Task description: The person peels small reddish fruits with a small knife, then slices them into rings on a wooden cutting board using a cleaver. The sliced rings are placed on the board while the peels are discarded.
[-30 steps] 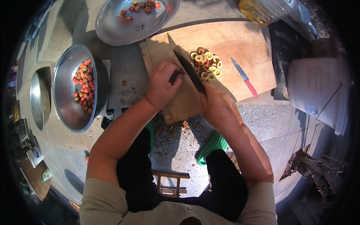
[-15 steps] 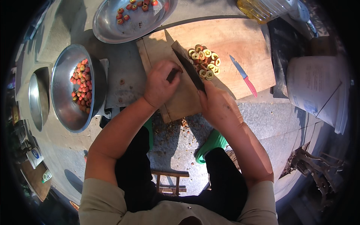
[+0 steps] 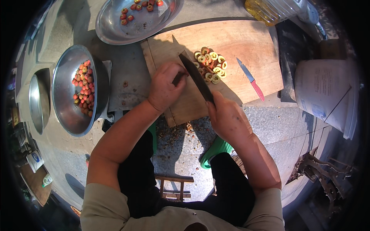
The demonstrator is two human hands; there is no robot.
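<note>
In my right hand (image 3: 230,120) is the handle of a broad dark cleaver (image 3: 195,79), its blade slanting up and left over the wooden cutting board (image 3: 250,42). Just left of the blade, my left hand (image 3: 166,82) is closed with curled fingers near the board's left part; whatever they pinch is hidden in shadow. Beyond the cleaver, to its right, lies a heap of halved red fruits (image 3: 212,64), which look like hawthorns, with pale cut faces. A paring knife (image 3: 250,79) with a red handle rests at the board's right side.
A deep metal bowl (image 3: 63,90) of whole red fruits stands at left. Another metal basin (image 3: 111,32) with several fruits sits at the far side. A yellow-liquid bottle (image 3: 266,11) and a white bucket (image 3: 322,86) stand at right. Below is a small wooden stool (image 3: 174,178).
My right hand has drawn the cleaver slightly toward me and to the right, and the blade shows at a steeper tilt. My left hand has hardly moved.
</note>
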